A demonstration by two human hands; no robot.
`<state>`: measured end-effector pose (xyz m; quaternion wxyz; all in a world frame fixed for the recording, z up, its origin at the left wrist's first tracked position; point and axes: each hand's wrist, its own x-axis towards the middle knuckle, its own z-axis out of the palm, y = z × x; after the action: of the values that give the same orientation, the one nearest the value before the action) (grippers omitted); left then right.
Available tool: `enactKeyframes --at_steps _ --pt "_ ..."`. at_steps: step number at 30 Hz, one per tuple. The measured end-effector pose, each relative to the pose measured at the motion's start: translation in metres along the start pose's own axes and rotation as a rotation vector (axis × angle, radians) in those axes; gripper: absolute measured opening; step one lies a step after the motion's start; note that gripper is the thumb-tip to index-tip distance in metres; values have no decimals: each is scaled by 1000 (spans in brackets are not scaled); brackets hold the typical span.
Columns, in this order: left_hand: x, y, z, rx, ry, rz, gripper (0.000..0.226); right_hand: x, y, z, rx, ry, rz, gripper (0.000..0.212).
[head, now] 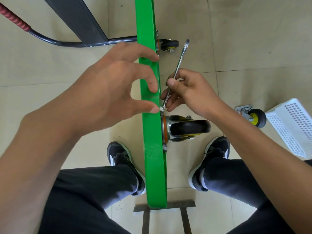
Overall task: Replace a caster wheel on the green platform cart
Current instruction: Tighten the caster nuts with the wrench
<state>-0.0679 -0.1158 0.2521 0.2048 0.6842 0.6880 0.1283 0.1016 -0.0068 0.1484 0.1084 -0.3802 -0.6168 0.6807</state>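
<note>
From your head camera, you are looking down at the green platform cart [152, 132], which is standing on its edge between your two shoes on the tiled floor [236, 39]. Its bottom end is sitting on a small metal stand [168, 206].

Your left hand [108, 88] is reaching over the green deck. Its fingers are spread and resting on the deck, and the thumb tip is pressing on a small bolt end [161, 108] at the deck's edge.

Your right hand [187, 89] is pinching a silver wrench [175, 75] between the thumb and fingers. The low end of the wrench is sitting at that same bolt, and the top end is pointing up and away.

Just below the bolt, a caster wheel [185, 128] with a black tyre is sitting against the cart. A second, smaller-looking caster [168, 45] is sitting farther up the deck.

A loose caster [252, 116] with a yellow hub is lying on the floor to your right, just beside a white plastic basket [293, 127].

The cart handle [50, 39] with a red grip is lying at the upper left.

No words or labels can be read on anything.
</note>
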Motion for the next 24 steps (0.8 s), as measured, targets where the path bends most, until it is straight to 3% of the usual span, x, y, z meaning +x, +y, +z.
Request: enactKeyframes --at_steps 14,24 --pt "1 -2 -1 -6 -1 11 31 9 6 9 39 -27 113 14" --pt "0 -1 0 2 -6 5 31 23 17 3 309 -59 555 16"
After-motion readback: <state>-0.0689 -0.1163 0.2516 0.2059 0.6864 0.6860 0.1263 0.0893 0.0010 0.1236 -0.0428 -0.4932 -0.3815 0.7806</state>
